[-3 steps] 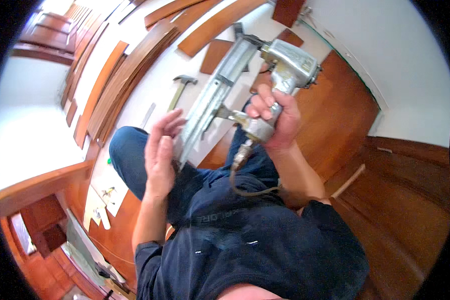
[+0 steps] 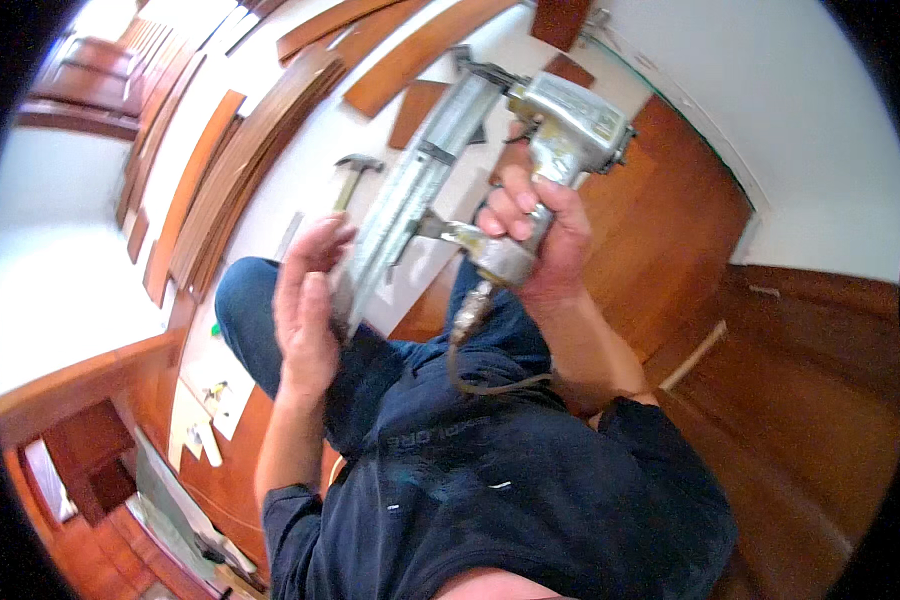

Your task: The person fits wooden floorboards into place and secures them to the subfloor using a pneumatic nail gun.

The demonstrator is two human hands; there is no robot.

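A silver pneumatic nail gun (image 2: 570, 120) is held up in front of me, its long metal magazine (image 2: 415, 175) slanting down toward my left. My right hand (image 2: 545, 230) is wrapped round its grip. An air hose (image 2: 470, 372) leads from a fitting at the handle's base and curves across my shirt. Alongside the lower end of the magazine is my left hand (image 2: 308, 320), fingers extended and slightly bent, thumb apart from them. Whether its palm touches the magazine is hard to tell. Beyond that hand lies a claw hammer (image 2: 348, 180) on the pale floor surface.
Long brown wood strips (image 2: 250, 160) lie stacked at the upper left, with a curved board (image 2: 420, 60) beside them. A white wall (image 2: 750, 110) rises at the right above brown wood panels (image 2: 660, 210). At lower left, small tools (image 2: 210, 392) rest near a white tube-like object (image 2: 211, 446).
The whole view has shifted slightly, so the nail gun and hammer appear a little further left. My left fingers look a bit more bent; the right hand keeps its hold.
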